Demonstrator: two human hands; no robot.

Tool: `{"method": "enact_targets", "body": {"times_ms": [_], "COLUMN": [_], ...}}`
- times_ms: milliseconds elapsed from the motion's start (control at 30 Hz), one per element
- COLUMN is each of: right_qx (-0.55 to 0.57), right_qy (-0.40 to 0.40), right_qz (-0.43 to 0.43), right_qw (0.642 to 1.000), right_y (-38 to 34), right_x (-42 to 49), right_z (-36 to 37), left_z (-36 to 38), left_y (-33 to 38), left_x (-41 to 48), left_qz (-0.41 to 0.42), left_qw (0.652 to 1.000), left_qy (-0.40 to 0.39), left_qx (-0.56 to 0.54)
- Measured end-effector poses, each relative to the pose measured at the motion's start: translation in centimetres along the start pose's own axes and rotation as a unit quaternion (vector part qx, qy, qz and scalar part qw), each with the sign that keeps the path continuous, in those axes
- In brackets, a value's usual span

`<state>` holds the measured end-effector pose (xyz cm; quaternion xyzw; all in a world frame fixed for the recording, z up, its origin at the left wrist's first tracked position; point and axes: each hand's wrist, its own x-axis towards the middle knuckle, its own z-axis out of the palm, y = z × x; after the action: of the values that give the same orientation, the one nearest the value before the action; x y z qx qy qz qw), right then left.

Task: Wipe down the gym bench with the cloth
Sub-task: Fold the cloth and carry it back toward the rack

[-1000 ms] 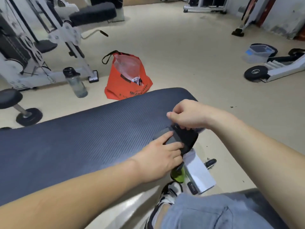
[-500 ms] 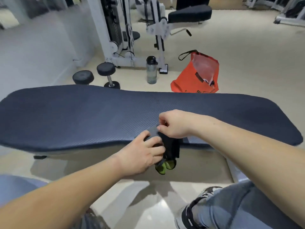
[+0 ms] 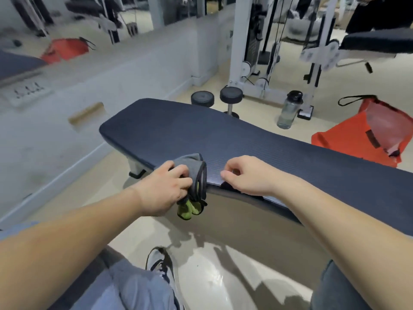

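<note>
Where the head camera looks down across the padded gym bench, the dark blue ribbed pad runs from the upper middle of the view to the right edge, with the person's two bare forearms reaching to its near edge. The left hand has its fingers closed around a bunched grey cloth, which lies draped over the near edge of the pad; a black-trimmed fold and a green part of the cloth hang below the edge, beside the palm. The right hand rests on the same edge just to the right of the cloth, apart from it, fingers curled inward and holding nothing visible. Beyond the bench, a clear water bottle with a black cap stands on the floor, an orange bag lies to its right, and two black dumbbells stand near a white cable machine
</note>
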<state>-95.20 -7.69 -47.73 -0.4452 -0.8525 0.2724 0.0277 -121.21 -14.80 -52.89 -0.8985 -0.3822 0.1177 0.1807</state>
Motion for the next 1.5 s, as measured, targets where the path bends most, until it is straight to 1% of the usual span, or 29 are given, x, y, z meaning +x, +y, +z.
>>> {"method": "enact_targets", "body": {"times_ms": [100, 167, 233, 300, 333, 367, 400, 433, 467, 500, 533, 567, 600, 633, 667, 700, 767, 833, 900, 1000, 1033, 1067, 1133, 1233, 1267, 1300, 1400, 1433, 1500], "right_qx": [0.017, 0.053, 0.104, 0.130, 0.147, 0.181, 0.233, 0.296, 0.361, 0.416, 0.465, 0.501, 0.532, 0.556, 0.574, 0.585, 0.599, 0.581, 0.564, 0.573, 0.583, 0.597, 0.637, 0.672, 0.671, 0.662, 0.634, 0.614, 0.520], "right_qy": [-0.008, -0.004, 0.002, 0.017, 0.023, 0.030, 0.036, 0.039, 0.033, 0.023, 0.005, -0.017, -0.041, -0.064, -0.080, -0.088, -0.088, -0.070, -0.036, -0.011, -0.009, -0.006, 0.004, 0.024, 0.035, 0.045, 0.088, 0.125, 0.248], "right_qz": [0.003, 0.012, 0.018, 0.013, 0.012, 0.016, 0.022, 0.030, 0.034, 0.034, 0.034, 0.040, 0.051, 0.060, 0.070, 0.073, 0.078, 0.101, 0.147, 0.179, 0.178, 0.178, 0.184, 0.208, 0.225, 0.240, 0.265, 0.262, 0.239], "right_qw": [1.000, 0.999, 0.994, 0.991, 0.989, 0.983, 0.972, 0.954, 0.931, 0.908, 0.885, 0.864, 0.844, 0.826, 0.812, 0.803, 0.792, 0.804, 0.812, 0.800, 0.793, 0.782, 0.749, 0.710, 0.706, 0.709, 0.721, 0.734, 0.782], "right_y": [-0.3, -0.3, -0.3, -0.3, -0.3, -0.4, -0.5, -0.6, -0.9, -0.9, -1.2, -1.3, -1.3, -1.2, -1.2, -1.0, -0.6, -0.5, -0.5, -0.1, 0.0, 0.1, 0.6, 2.8, 3.9, 4.8, 7.1, 7.4, 8.0], "right_x": [1.0, 1.3, 1.5, 1.4, 1.4, 1.4, 1.3, 1.4, 1.3, 1.4, 1.3, 1.2, 1.0, 0.8, 0.6, 0.5, 0.4, 0.6, 0.8, 0.6, 0.6, 0.5, 0.5, 0.6, 0.5, 0.3, -0.1, -0.1, 0.3], "right_z": [0.2, 0.3, 0.3, 0.2, 0.2, 0.2, 0.1, -0.1, -0.5, -0.8, -1.2, -1.5, -1.8, -2.0, -2.1, -2.1, -2.0, -1.9, -1.7, -2.2, -2.5, -2.7, -3.1, -3.3, -3.4, -3.7, -5.1, -5.4, -5.2], "left_z": [0.4, 0.2, -0.5, -1.8, -2.8, -4.1, -5.6, -7.0, -8.0, -8.8, -9.4, -9.9, -10.2, -10.3, -10.2, -10.0, -9.6, -9.3, -9.2, -9.5, -9.5, -9.5, -9.7, -10.2, -10.4, -10.5, -11.1, -11.2, -11.2], "left_y": [-2.5, -3.0, -3.2, -3.6, -3.7, -3.8, -3.9, -3.9, -3.7, -3.3, -2.9, -2.4, -2.2, -2.1, -2.1, -2.2, -2.3, -2.1, -1.8, -1.6, -1.6, -1.7, -1.7, -1.7, -1.7, -1.6, -1.1, -0.9, -0.8], "left_x": [-2.8, -3.4, -3.0, -2.3, -1.9, -1.2, -0.6, 0.2, 0.9, 1.4, 1.7, 2.0, 2.3, 2.6, 3.1, 3.7, 4.9, 5.6, 6.2, 7.0, 7.2, 7.5, 8.1, 9.9, 10.5, 11.0, 12.7, 13.1, 13.8], "left_qz": [-0.047, -0.065, -0.099, -0.169, -0.215, -0.268, -0.323, -0.372, -0.405, -0.421, -0.416, -0.391, -0.366, -0.354, -0.358, -0.375, -0.410, -0.408, -0.385, -0.384, -0.398, -0.409, -0.417, -0.387, -0.369, -0.353, -0.315, -0.305, -0.295], "left_qw": [0.997, 0.995, 0.994, 0.985, 0.972, 0.946, 0.901, 0.835, 0.752, 0.657, 0.550, 0.433, 0.327, 0.255, 0.227, 0.226, 0.265, 0.287, 0.311, 0.372, 0.379, 0.373, 0.337, 0.285, 0.282, 0.289, 0.338, 0.341, 0.339], "left_qy": [-0.051, -0.062, -0.037, 0.011, 0.041, 0.069, 0.088, 0.106, 0.120, 0.130, 0.132, 0.131, 0.128, 0.122, 0.115, 0.108, 0.085, 0.045, 0.010, 0.006, 0.017, 0.025, 0.031, 0.033, 0.029, 0.022, 0.002, 0.006, 0.022], "left_qx": [0.028, 0.033, 0.019, -0.031, -0.085, -0.166, -0.275, -0.391, -0.506, -0.612, -0.712, -0.802, -0.862, -0.892, -0.898, -0.893, -0.868, -0.866, -0.869, -0.845, -0.835, -0.833, -0.843, -0.876, -0.885, -0.890, -0.887, -0.889, -0.893]}}
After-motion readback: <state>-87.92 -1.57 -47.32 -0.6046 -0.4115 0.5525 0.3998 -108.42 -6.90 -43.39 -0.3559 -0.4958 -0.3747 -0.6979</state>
